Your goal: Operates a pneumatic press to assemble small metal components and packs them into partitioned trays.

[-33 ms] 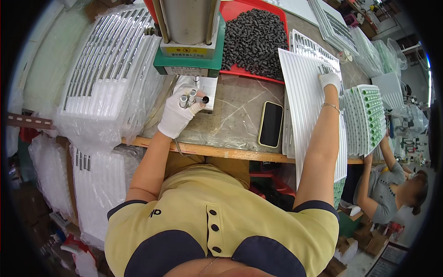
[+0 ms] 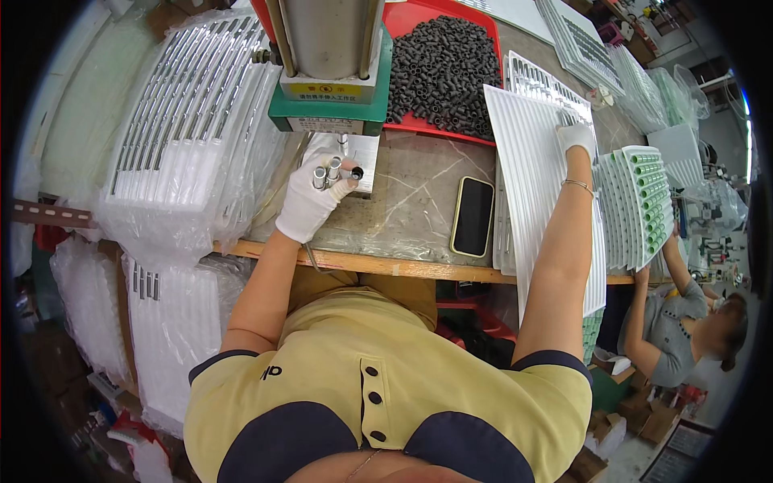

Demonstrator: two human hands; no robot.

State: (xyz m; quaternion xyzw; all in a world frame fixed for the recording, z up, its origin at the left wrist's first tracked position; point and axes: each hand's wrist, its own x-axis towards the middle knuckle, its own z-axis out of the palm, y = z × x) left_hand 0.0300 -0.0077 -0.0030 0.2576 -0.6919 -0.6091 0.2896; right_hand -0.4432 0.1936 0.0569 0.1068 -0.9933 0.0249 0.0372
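Note:
My left hand [image 2: 310, 197], in a white glove with bare fingertips, is closed around several short shiny metal tubes [image 2: 333, 169] just below the green press head [image 2: 328, 117]. One tube near the thumb shows a dark end. Another metal piece [image 2: 343, 145] stands upright under the press, beyond the fingers. My right hand [image 2: 576, 138], also gloved, reaches to the far end of a white ribbed tray [image 2: 538, 177], at a row of metal tubes [image 2: 551, 87]. Its fingertips blend with the tubes, so their grip is unclear.
A red tray [image 2: 443, 133] heaped with black plastic sleeves [image 2: 443, 76] stands right of the press. A phone [image 2: 472, 217] lies on the table. Plastic-wrapped trays of long tubes [image 2: 189, 97] are at left; trays with green pieces [image 2: 644, 197] at right, near a co-worker [image 2: 684, 338].
My right hand has shifted very slightly at the tubes. The dark-ended tube in my left hand has tilted a little, showing its hollow end. Otherwise the scene looks the same.

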